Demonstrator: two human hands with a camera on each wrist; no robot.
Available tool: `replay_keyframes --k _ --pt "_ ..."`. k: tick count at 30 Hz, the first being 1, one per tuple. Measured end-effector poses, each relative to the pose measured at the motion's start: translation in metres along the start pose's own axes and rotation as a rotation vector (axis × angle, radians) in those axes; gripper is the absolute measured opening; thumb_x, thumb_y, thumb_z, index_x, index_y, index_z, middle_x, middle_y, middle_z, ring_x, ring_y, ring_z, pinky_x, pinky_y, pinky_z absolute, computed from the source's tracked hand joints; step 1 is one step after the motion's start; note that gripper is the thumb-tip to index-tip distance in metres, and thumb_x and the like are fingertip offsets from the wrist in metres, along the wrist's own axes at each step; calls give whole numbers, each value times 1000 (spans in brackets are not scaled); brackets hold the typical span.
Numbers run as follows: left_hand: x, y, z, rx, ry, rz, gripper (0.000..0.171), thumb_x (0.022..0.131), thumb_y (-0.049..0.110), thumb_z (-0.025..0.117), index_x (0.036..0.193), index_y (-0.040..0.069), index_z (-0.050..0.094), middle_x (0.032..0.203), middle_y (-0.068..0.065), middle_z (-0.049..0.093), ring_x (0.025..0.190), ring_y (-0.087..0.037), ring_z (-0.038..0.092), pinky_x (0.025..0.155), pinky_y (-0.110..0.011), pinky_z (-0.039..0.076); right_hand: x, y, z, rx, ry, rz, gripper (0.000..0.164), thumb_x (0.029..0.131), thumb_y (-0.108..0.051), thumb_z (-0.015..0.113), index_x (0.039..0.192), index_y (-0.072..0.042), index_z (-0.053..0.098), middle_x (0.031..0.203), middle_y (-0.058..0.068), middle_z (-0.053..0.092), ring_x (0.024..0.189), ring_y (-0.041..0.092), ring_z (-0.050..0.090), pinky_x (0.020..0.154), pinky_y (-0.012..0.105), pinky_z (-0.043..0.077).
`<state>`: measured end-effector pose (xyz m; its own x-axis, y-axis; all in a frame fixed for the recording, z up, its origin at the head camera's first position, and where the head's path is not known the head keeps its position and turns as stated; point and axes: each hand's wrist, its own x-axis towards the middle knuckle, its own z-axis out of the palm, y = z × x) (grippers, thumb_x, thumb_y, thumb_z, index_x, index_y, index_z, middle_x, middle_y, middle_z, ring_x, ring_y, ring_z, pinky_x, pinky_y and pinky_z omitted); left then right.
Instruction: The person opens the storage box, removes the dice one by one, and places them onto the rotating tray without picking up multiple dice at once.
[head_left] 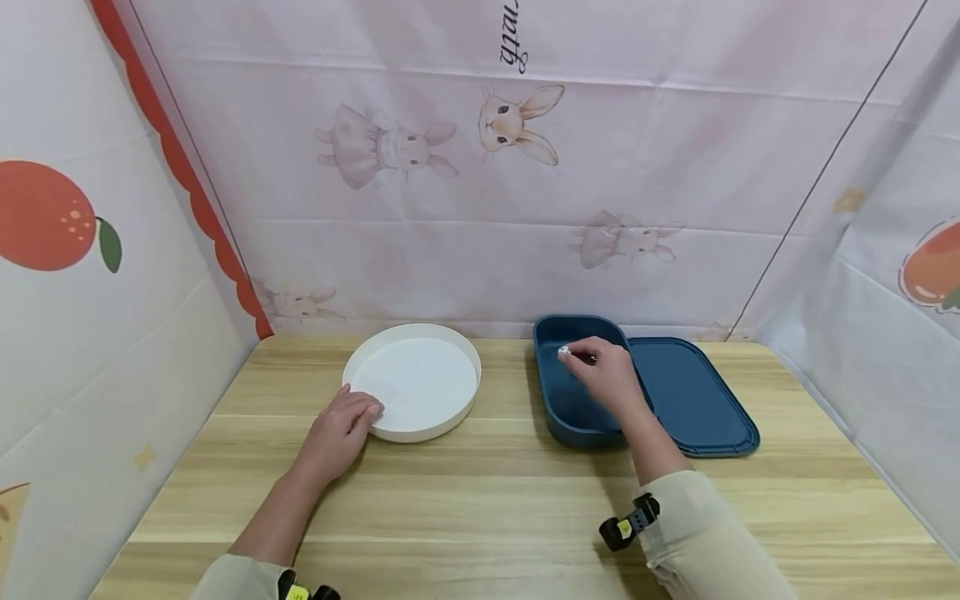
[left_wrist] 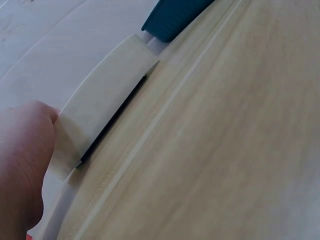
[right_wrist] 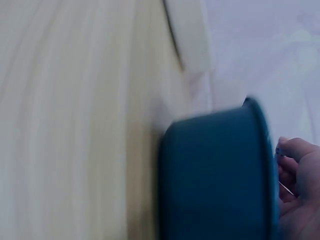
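On the left of the table stands a round white tray (head_left: 420, 379) with a low wall. My left hand (head_left: 341, 429) holds its near left rim, fingers bent over the edge; in the left wrist view the hand (left_wrist: 22, 160) meets the tray's outer wall (left_wrist: 107, 85). My right hand (head_left: 606, 375) is over a deep blue rectangular box (head_left: 588, 437), which has no lid on. Between thumb and fingertips it pinches a small white die (head_left: 564, 352) with dark spots. From the right wrist, the box's side (right_wrist: 215, 175) covers part of that hand (right_wrist: 302, 175).
A flat blue lid (head_left: 697, 396) lies right of the box, against its side. Behind the wooden table (head_left: 465, 508) hangs a pink cloth (head_left: 420, 267) printed with rabbits; white printed cloths flank both sides. A gap of table separates tray and box.
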<state>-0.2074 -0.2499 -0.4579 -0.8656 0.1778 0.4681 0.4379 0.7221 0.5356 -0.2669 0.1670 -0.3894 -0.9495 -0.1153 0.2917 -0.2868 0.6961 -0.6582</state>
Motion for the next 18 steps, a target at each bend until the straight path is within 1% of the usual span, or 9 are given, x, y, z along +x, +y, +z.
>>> replay_keyframes --k 4,7,11,15,18 --pt "1 0 1 -7 -4 -5 18 98 18 59 93 8 73 100 -3 71 105 -22 64 122 -49 28 0 -20 9 119 15 10 31 90 -43 67 108 -18 74 110 2 72 100 19 66 83 37 60" --pt "1 0 2 -5 -7 -1 19 98 19 58 94 8 73 101 -3 71 105 -22 65 122 -50 27 1 -33 23 189 40 12 26 89 -39 70 104 -18 75 105 2 73 95 18 67 81 34 60" --pt "-1 -1 1 5 4 -6 18 98 18 59 93 9 73 100 -2 71 105 -21 64 122 -48 27 2 -51 52 288 59 10 21 87 -31 74 99 -14 76 99 3 74 91 16 68 79 29 59" --pt "-1 -2 0 6 10 -10 18 98 18 59 93 9 73 100 -2 71 105 -20 64 122 -46 27 1 -68 84 390 36 22 21 85 -28 75 98 -12 77 98 5 75 91 15 69 80 26 61" --pt "-1 0 0 0 2 -8 19 98 19 58 94 9 73 101 -2 71 105 -20 64 122 -47 27 -1 -79 102 451 22 10 21 85 -24 76 99 -8 77 99 9 76 93 18 70 82 28 62"
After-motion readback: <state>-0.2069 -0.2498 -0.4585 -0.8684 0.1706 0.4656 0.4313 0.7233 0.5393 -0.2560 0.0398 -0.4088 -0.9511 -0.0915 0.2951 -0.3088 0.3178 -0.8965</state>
